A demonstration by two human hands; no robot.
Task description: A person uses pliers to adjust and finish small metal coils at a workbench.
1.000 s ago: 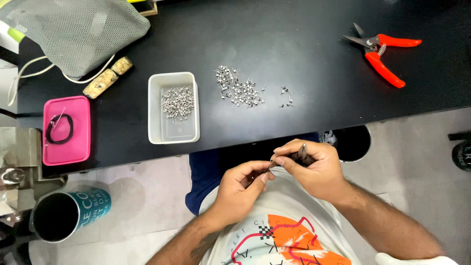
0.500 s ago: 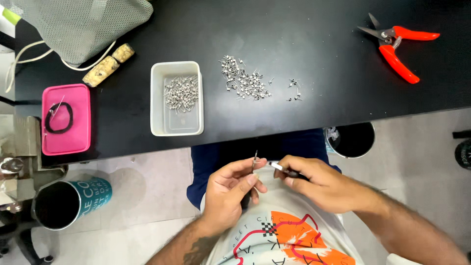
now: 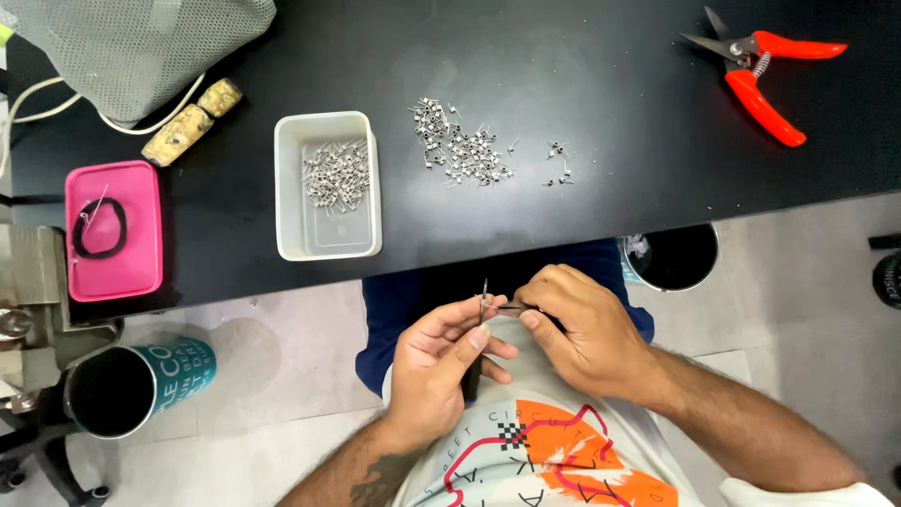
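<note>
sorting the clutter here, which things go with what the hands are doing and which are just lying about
In use: left hand and right hand on a thin metal tool; loose metal pieces; white tray.
Lying about: red cutters, pink box, mesh bag, teal cup.

On my black desk [image 3: 582, 84] a white tray [image 3: 328, 186] holds small metal springs, and a loose pile of springs [image 3: 460, 150] lies just right of it. Red snips [image 3: 765, 70] lie far right. At the left I see a pink box [image 3: 114, 230] with a black band on it, and a grey mesh bag [image 3: 141, 47]. A teal cup [image 3: 141, 385] and a black bin [image 3: 674, 255] stand on the floor.
</note>
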